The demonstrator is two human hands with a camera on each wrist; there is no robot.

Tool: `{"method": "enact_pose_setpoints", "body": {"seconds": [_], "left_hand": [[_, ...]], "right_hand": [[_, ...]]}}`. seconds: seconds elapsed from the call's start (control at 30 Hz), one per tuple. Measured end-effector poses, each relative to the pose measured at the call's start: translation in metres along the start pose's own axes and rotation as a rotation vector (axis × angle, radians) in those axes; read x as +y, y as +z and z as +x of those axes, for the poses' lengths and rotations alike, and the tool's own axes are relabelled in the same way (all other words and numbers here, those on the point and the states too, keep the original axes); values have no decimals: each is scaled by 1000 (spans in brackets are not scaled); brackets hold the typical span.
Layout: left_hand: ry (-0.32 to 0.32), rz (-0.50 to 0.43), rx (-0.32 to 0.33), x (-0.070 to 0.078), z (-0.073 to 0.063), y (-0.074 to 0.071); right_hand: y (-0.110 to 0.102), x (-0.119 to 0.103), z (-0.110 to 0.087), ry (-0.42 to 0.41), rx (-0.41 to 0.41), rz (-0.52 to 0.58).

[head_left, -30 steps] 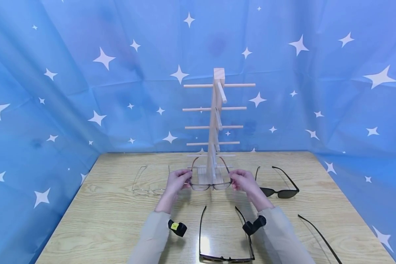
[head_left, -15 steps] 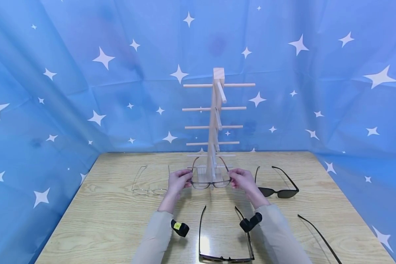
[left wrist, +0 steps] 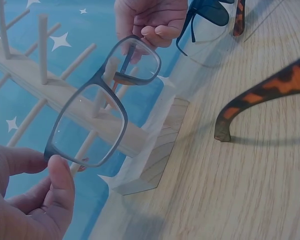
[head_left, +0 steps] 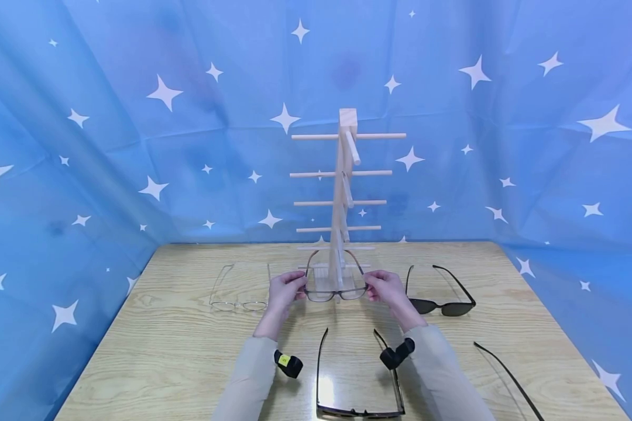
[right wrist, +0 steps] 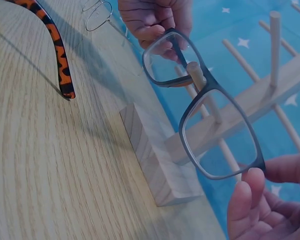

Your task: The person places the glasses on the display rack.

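Observation:
Both hands hold one pair of dark-framed eyeglasses (head_left: 337, 292) in front of the lowest pegs of a wooden display stand (head_left: 339, 222). The left hand (head_left: 286, 290) pinches the left front corner between thumb and fingers. At the opposite corner the right hand (head_left: 385, 288) has a like pinch. The glasses' temples, brownish, are unfolded and reach back on either side of the post. In the right wrist view a front peg (right wrist: 196, 75) ends close to the glasses' bridge; whether it bears their weight I cannot tell.
Nearest me lie black-framed glasses (head_left: 362, 413), partly under the right sleeve. Wire-rimmed glasses (head_left: 223, 306) lie left, sunglasses (head_left: 455, 309) right. A dark temple (head_left: 511, 377) enters at the lower right. Behind the wooden table (head_left: 137, 362) hangs a blue starred cloth (head_left: 232, 117).
Over the last second the front of the eyeglasses has risen slightly, and the wrists have come a little closer together. Both hands keep their hold. The other glasses have not moved.

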State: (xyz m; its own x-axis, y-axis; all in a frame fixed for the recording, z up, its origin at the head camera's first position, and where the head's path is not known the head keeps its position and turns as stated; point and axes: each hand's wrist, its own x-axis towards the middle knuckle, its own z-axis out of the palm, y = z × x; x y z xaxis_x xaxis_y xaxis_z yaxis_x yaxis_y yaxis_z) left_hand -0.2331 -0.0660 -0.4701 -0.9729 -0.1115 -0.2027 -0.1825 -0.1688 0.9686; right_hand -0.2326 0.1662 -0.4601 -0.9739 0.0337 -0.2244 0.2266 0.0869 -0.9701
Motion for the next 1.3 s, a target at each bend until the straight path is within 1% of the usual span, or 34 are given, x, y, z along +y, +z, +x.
{"method": "enact_pose_setpoints", "body": {"seconds": [0.43,0.6,0.73,0.83,0.93,1.07,1.2,1.3], "left_hand": [[-7,-3,-4,-1,1,0],[10,8,-18,0,0,-1],[21,22,-27,0,0,-2],[23,30,-22,1,0,-4],[26,44,-1,2,0,-5],[43,72,20,4,-1,-6],[83,88,21,6,-4,-9],[98,97,17,6,-7,-12]], "right_hand": [[1,1,-1,18,13,-9],[0,-2,-3,12,22,-6],[-2,-4,-6,-6,37,-28],[-5,-6,-9,-12,51,-45],[-7,-8,-12,-21,64,-54],[-9,-13,-18,-31,65,-74],[-11,-18,-25,-37,52,-87],[-12,-19,-29,-42,39,-101]]}}
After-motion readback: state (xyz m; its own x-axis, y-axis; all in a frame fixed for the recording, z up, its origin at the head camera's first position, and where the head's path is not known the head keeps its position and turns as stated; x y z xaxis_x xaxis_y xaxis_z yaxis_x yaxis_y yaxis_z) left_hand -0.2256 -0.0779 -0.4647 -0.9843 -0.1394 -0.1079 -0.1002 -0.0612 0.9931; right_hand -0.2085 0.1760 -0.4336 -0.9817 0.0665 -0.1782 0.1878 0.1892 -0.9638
